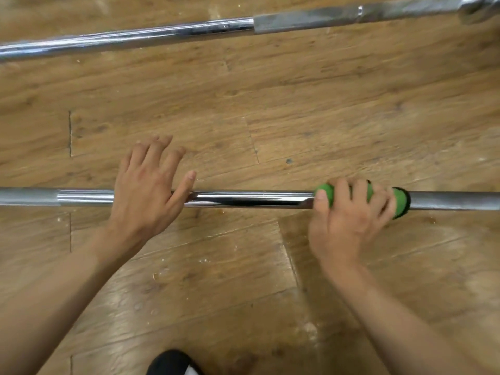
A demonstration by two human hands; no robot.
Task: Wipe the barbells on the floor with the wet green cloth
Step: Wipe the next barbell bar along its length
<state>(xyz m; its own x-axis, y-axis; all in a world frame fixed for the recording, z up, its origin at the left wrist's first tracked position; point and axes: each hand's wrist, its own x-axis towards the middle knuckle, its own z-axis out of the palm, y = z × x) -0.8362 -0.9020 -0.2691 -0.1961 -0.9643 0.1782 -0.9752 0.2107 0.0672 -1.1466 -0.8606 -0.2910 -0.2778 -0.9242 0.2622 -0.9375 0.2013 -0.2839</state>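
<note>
A chrome barbell [251,199] lies across the wooden floor from left to right in front of me. My right hand [349,220] grips the green cloth [400,201], which is wrapped round this bar where the shiny middle meets the dull grey section. My left hand [147,190] rests flat on the same bar further left, fingers straight and spread, thumb along the shaft. A second barbell [167,33] lies further away, running slantwise across the top of the view.
The wooden plank floor [270,117] between the two bars is bare, with pale specks and scuffs. A dark shoe tip [173,362] shows at the bottom edge. A chrome collar [479,5] of the far bar sits at the top right.
</note>
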